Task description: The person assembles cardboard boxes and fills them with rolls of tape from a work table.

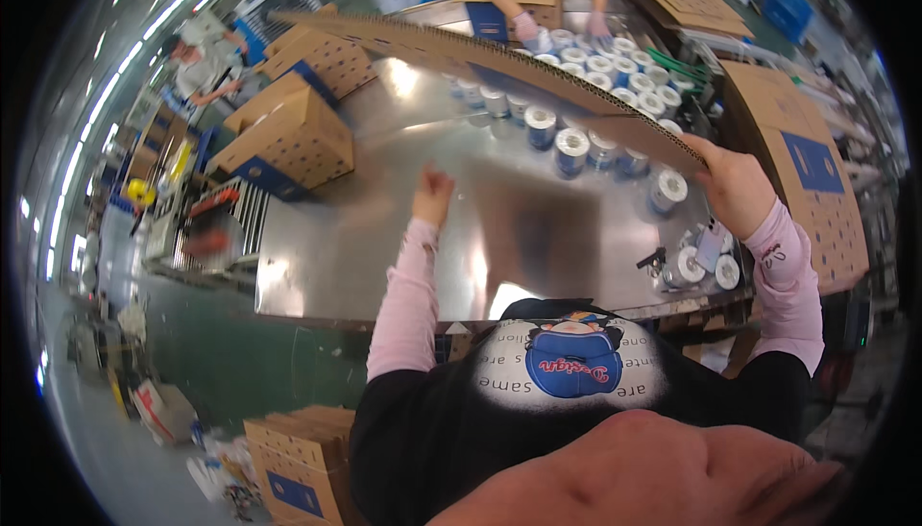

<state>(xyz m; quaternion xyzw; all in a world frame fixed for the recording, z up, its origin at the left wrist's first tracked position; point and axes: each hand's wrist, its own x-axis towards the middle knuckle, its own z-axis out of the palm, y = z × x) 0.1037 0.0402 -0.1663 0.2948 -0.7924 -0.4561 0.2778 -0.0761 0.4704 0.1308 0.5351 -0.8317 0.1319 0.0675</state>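
Head view of a packing station: the right hand [735, 185] is clamped on the near end of a flat corrugated cardboard sheet [461, 50], which is held edge-on above the shiny metal table [365, 238] and stretches away to the upper left. The left hand [432, 195] hangs blurred over the bare tabletop with fingers loosely spread, gripping nothing, well apart from the sheet. Rolls of tape [600, 70] stand clustered beyond the sheet, folded cardboard boxes [288, 137] sit at the table's left, and a co-worker's gloved hands [526, 26] rest at the far edge.
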